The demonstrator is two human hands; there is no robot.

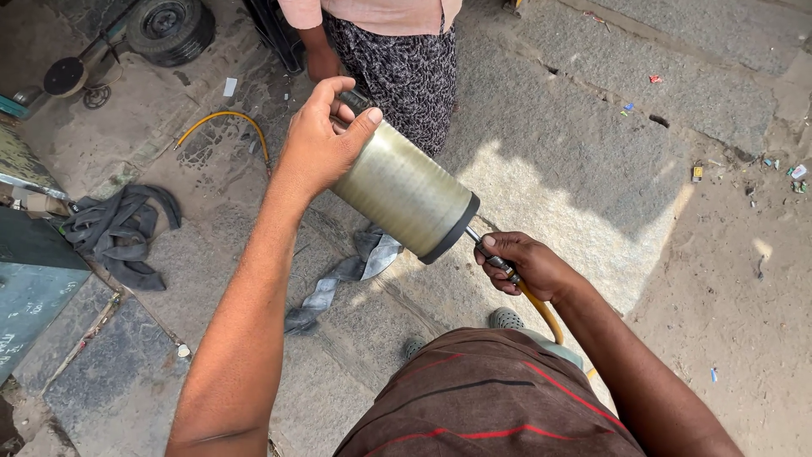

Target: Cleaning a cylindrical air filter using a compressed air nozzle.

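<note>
My left hand (323,135) grips the far end of a pale metal cylinder (404,190) with a black rim, held tilted in the air at chest height. My right hand (523,264) is closed around the fitting of a yellow hose (541,311) where it joins the thin rod coming out of the cylinder's near end. The hose runs down past my lap. Another person (397,51) in a patterned dark skirt and pink top stands just beyond the cylinder.
A black rubber inner tube (118,228) lies on the stone ground at left, and a grey strip of rubber (342,275) lies below the cylinder. Farther back are a second yellow hose (224,118), a tyre (169,27) and a teal metal box (30,288).
</note>
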